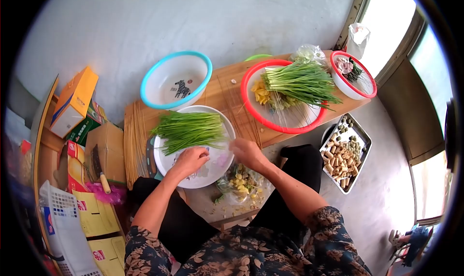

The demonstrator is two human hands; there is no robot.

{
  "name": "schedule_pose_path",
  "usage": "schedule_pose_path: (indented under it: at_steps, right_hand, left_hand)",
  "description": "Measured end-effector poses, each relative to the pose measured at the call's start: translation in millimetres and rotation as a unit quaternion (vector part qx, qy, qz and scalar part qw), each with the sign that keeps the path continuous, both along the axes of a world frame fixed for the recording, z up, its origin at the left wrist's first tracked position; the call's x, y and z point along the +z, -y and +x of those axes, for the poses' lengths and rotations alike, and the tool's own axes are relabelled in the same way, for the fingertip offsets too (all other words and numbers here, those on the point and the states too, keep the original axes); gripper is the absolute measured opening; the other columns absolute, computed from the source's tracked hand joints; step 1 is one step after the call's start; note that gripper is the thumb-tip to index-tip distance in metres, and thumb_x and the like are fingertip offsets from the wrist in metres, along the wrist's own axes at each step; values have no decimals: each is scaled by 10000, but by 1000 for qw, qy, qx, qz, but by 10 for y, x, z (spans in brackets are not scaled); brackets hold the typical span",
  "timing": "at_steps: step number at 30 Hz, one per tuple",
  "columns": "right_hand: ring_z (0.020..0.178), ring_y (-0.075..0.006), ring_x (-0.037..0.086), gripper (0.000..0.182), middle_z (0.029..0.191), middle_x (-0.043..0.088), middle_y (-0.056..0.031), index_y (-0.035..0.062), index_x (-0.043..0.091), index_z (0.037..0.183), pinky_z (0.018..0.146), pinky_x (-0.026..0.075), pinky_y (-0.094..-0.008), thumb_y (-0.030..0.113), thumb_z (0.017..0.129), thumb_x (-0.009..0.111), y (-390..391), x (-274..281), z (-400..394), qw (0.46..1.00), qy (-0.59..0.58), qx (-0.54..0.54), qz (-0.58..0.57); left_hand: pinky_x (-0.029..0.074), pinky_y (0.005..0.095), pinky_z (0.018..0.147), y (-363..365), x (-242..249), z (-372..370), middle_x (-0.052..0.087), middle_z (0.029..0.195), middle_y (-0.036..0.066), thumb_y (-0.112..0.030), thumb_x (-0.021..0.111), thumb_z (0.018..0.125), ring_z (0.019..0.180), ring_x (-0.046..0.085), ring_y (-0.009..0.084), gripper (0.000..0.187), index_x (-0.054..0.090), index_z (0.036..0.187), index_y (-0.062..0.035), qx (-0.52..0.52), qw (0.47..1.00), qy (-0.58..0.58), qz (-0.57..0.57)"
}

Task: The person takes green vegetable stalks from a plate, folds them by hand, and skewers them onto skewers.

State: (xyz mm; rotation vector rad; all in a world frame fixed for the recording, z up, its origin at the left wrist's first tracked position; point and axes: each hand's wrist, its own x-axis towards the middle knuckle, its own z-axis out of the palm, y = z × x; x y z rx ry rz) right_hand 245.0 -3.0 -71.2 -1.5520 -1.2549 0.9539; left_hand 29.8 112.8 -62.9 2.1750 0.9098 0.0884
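A white plate [203, 175] extends over the front edge of the table, with a loose pile of green chives [189, 131] across its back half. My left hand [192, 160] is over the front of the plate, just below the chives, its fingers curled together in a pinch. At the plate's right rim is my right hand [247, 152], slightly blurred, its fingers drawn together. Whatever thin thing either hand may hold is too small to make out. Many thin bamboo skewers [136, 145] lie at the table's left end.
A red-rimmed basin [247, 99] holds skewered chives [297, 82] and yellow slices [261, 92]. Behind the plate stands a blue-rimmed basin [177, 78]. A smaller red-rimmed basin [357, 88] is at the far right. On the floor are a metal tray [349, 188] of food pieces and a plastic bag [241, 184]. A knife [100, 169] rests left.
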Motion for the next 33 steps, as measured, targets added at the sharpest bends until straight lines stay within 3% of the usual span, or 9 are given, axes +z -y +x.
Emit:
schedule_pose_path:
  at_steps: [2,5,9,11,13,18,25,26,33]
  right_hand:
    - [722,-384,631,179,742,638,-197,38,628,886,672,494,-467,184,846,531,31,-63,29,989,140,31,27]
    - [760,-402,625,187,761,644,-201,44,622,853,687,488,-497,198,854,515,93,-41,59,956,275,97,-22]
    - [737,-408,623,184,741,635,-213,42,613,838,678,489,-498,184,859,498,159,34,40,951,280,127,-33]
    - [730,-410,621,190,731,632,-213,37,608,837,672,489,-496,187,863,494,167,19,8,948,288,133,-26]
    - [725,-410,621,198,724,632,-212,34,604,833,669,488,-498,194,867,492,190,71,-33,943,299,144,-29]
    - [683,-411,623,194,698,631,-209,45,607,850,647,488,-512,191,873,480,198,30,-156,938,306,158,-27]
    - [722,-417,615,179,739,635,-212,65,595,907,659,479,-511,220,871,513,176,-73,-335,940,286,183,-38]
    - [729,-418,616,178,740,634,-214,59,587,891,665,479,-511,215,876,503,171,-69,-374,939,286,185,-38]
    - [736,-430,614,182,755,632,-222,44,572,866,683,480,-511,198,887,475,114,-60,-529,931,293,214,-41]
  left_hand:
    - [478,413,771,-110,135,-76,653,934,149,-198,651,822,874,630,322,237,667,996,-38,-35,996,-58,59]
    - [480,409,766,-384,83,-342,651,934,156,-191,657,819,876,630,325,262,658,1030,-37,-56,989,-82,108]
    - [485,408,756,-528,184,-673,653,960,174,-188,664,818,866,635,326,265,650,1031,-29,28,982,-109,152]
    - [496,361,683,-628,-81,-943,672,874,144,-188,656,818,785,651,270,237,666,987,-23,53,985,-28,163]
    - [499,333,662,-651,-93,-1063,680,850,142,-191,660,823,740,659,213,237,667,991,-23,96,987,-121,45]
    - [490,306,656,-562,-78,-976,662,797,81,-194,666,832,716,624,155,303,640,1073,-12,140,990,-2,23]
    - [495,329,703,-539,-61,-957,677,894,129,-207,676,831,800,635,202,330,637,1098,-16,131,991,-14,34]
    - [501,360,737,-497,18,-908,684,940,161,-227,691,813,850,659,279,351,648,1099,-28,144,989,-19,22]
    - [502,350,718,-410,137,-830,683,900,142,-222,674,832,823,652,231,334,641,1097,-22,131,990,-38,26]
